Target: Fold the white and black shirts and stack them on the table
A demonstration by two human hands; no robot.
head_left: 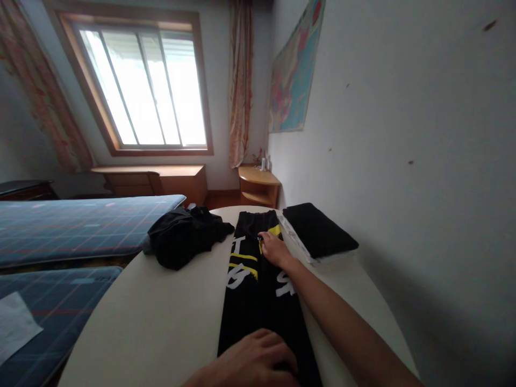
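A long black garment (258,312) with white lettering and yellow stripes lies folded lengthwise on the round pale table (177,322). Near its far end, my right hand (275,250) reaches over from the right, fingertips drawn together on the cloth by the middle line. My left hand (258,357) is at the near part of the garment, its fingers curled over the fabric; the fingertips are partly hidden and the lower picture edge cuts the hand off. What kind of garment it is, I cannot make out.
A crumpled black cloth (181,236) lies at the table's far left. To the right sits a neatly folded black stack (320,228) with a white layer beneath. Plaid mattresses (80,226) stand left of the table, a wall (423,215) rises right, and a corner shelf (258,174) stands beyond.
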